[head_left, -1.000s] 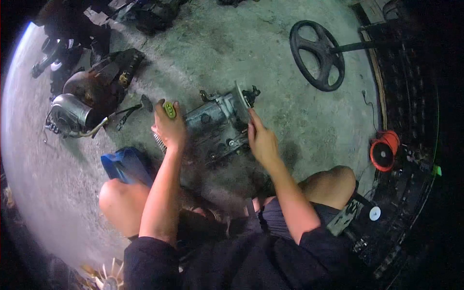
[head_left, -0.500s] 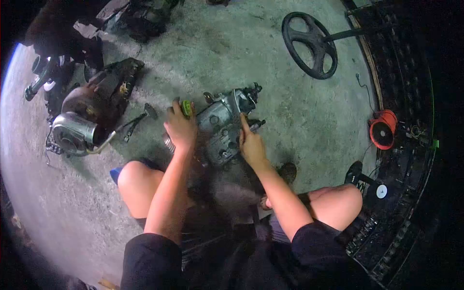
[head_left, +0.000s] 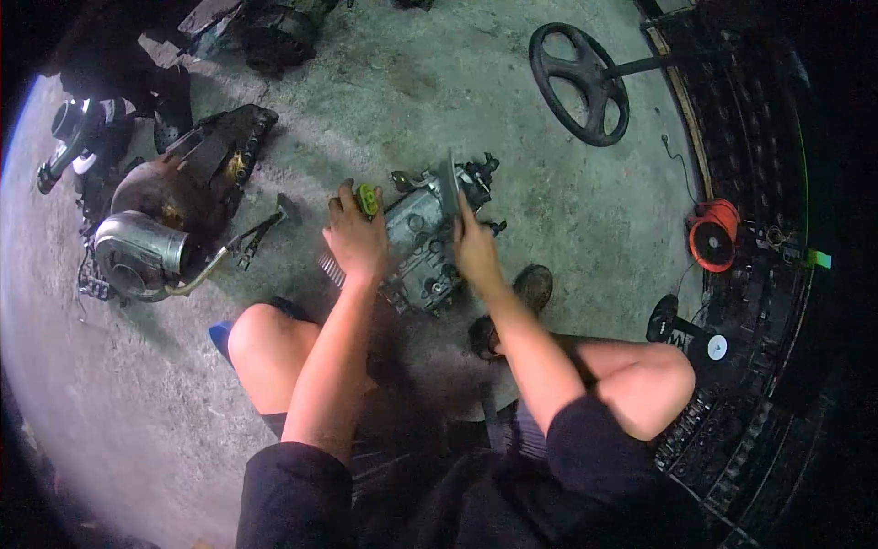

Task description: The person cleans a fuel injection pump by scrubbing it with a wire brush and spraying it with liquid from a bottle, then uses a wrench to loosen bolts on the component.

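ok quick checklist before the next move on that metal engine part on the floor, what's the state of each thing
1. Left hand has the green-handled tool: ok, fingers closed round it.
2. Right hand steadies the grey metal engine assembly: ok, it rests on the part beside a thin flat grey blade.
3. Right hand's grip on that blade: cannot tell.
4. Assembly sits flat on the concrete floor: cannot tell, its underside is hidden.
5. Tool tip seated on the assembly: cannot tell, hidden by the hand.
6. Floor space nearby: not ok, a dark shoe lies close to the assembly.
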`<action>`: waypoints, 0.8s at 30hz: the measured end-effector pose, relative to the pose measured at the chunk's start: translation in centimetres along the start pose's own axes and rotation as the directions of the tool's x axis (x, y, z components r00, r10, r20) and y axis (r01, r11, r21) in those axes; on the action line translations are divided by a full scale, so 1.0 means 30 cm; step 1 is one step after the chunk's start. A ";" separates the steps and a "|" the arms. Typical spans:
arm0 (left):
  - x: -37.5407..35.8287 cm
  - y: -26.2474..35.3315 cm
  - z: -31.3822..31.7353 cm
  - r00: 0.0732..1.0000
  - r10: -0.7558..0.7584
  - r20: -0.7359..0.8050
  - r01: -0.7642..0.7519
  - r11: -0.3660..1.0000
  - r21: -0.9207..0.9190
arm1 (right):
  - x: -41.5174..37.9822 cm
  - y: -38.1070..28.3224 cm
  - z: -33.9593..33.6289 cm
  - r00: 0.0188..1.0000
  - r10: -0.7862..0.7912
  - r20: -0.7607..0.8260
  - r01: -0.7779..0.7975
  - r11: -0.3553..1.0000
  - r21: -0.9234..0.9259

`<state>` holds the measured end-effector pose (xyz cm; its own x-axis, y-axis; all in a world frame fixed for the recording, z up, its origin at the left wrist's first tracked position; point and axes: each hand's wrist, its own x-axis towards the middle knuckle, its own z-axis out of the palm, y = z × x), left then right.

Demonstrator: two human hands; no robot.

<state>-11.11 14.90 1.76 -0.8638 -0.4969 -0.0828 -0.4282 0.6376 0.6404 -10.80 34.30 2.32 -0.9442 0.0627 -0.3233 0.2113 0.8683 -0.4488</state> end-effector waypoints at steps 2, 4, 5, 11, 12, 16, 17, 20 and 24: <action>0.000 -0.001 0.005 1.000 0.002 -0.027 -0.001 1.000 0.015 | 0.203 -0.044 0.008 0.990 -0.140 -0.004 0.138 0.981 -0.134; -0.009 -0.005 0.002 1.000 -0.013 -0.015 0.013 1.000 -0.004 | 0.311 -0.008 -0.007 0.975 -0.218 0.046 0.223 0.947 -0.230; -0.005 -0.002 0.001 1.000 -0.020 -0.016 0.020 1.000 -0.021 | 0.297 0.018 -0.021 0.977 -0.212 -0.024 0.201 0.952 -0.229; 0.002 -0.010 0.006 1.000 -0.018 -0.011 0.017 0.998 -0.062 | -0.136 0.096 -0.140 0.977 -0.122 -0.176 0.139 0.986 0.090; 0.000 -0.013 0.010 1.000 -0.022 -0.012 0.021 0.997 -0.070 | -0.227 0.144 -0.125 0.989 -0.084 -0.119 0.093 0.993 0.078; 0.001 -0.018 0.023 0.999 -0.020 -0.036 0.018 0.997 -0.071 | -0.267 0.223 -0.027 0.995 0.084 0.056 -0.069 0.970 -0.233; 0.005 -0.017 0.026 0.999 -0.014 -0.048 0.011 0.998 -0.064 | -0.224 0.257 0.006 0.997 -0.005 0.077 0.024 0.969 -0.245; 0.008 -0.023 0.038 0.996 0.008 -0.092 -0.014 0.997 -0.070 | -0.168 0.325 0.024 0.985 0.024 0.172 0.029 0.954 -0.299; 0.019 -0.006 0.030 0.996 0.014 -0.086 -0.019 0.998 -0.064 | -0.247 0.358 0.017 0.998 0.024 0.053 -0.007 0.957 -0.291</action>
<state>-11.76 15.02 0.91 -0.8436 -0.5370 -0.0077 -0.3936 0.6084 0.6892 -1.42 42.90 -0.51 -0.9243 0.0573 -0.3773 0.1357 0.9734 -0.1845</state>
